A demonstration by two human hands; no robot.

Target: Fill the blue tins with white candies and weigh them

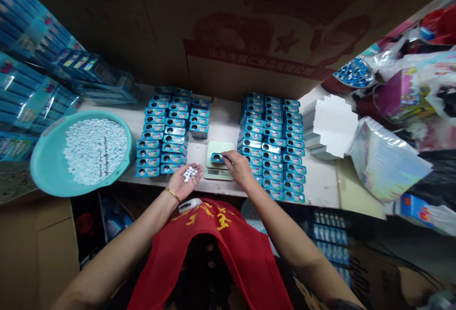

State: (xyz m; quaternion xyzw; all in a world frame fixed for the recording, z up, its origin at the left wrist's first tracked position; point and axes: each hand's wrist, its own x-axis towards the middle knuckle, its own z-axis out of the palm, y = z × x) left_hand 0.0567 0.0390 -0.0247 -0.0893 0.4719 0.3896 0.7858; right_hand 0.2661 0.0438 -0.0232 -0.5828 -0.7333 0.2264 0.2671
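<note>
My left hand is palm up and cupped, with several small white candies lying in it. In front of me a small digital scale stands on the table, and a blue box with a round dark opening lies on its pan. Over the right end of that box, my right hand has thumb and fingers pinched together; what is between them, if anything, is hidden. Rows of similar blue boxes stand at left and right of the scale.
A turquoise basin of white candies stands at left, beside stacked blue packs. A large cardboard carton rises behind. To the right are white folded card pieces, shiny sheets and a bowl of blue-wrapped pieces.
</note>
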